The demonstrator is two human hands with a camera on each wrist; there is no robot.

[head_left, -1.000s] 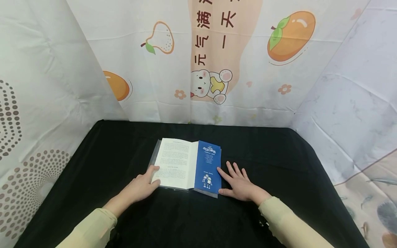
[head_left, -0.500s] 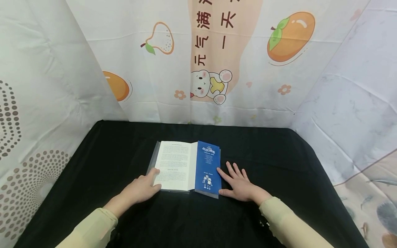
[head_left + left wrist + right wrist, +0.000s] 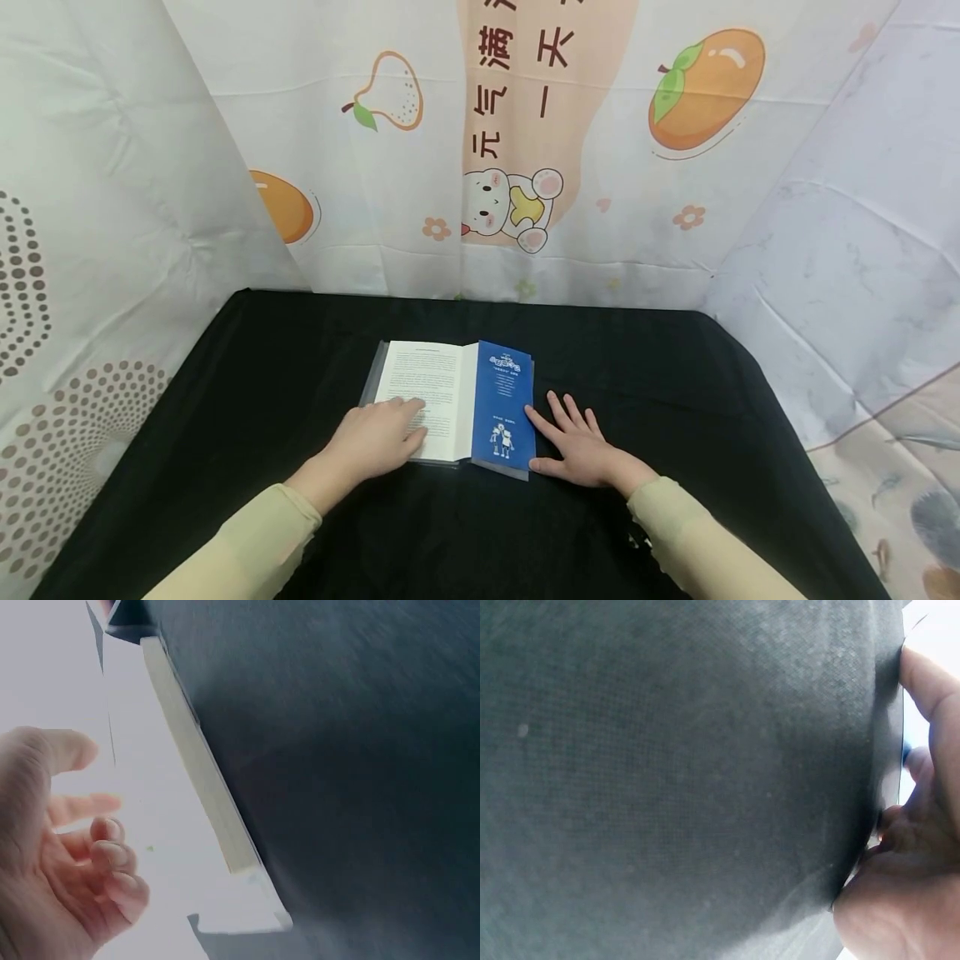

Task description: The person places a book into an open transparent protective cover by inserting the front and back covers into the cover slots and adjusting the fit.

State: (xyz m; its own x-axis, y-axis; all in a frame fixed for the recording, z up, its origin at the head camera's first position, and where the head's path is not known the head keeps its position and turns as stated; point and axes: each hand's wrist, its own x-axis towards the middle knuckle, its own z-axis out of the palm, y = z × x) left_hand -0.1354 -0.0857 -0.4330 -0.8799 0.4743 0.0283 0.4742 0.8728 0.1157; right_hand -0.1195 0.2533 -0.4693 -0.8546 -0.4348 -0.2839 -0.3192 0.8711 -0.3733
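Note:
An open book [image 3: 422, 375] with printed white pages lies on the black cloth. Its blue cover flap [image 3: 504, 392] is folded out to the right, showing white lettering and two small figures. My left hand [image 3: 377, 439] is over the lower part of the left page, thumb and index finger stretched out. In the left wrist view the other fingers [image 3: 120, 892] curl loosely with nothing in them, and the book's page edges [image 3: 196, 761] show beside the hand. My right hand [image 3: 579, 447] rests spread on the cloth, its thumb and index fingertip at the flap's right edge.
A black cloth [image 3: 630, 358] covers the table. White printed curtains [image 3: 600, 208] with fruit pictures and lettering hang behind it and at both sides. A clear plastic cover [image 3: 372, 375] sticks out past the book's left edge.
The book shifted slightly toward me at first, with my left hand at its left edge. That hand has since moved right, over the page. My right hand has stayed in place.

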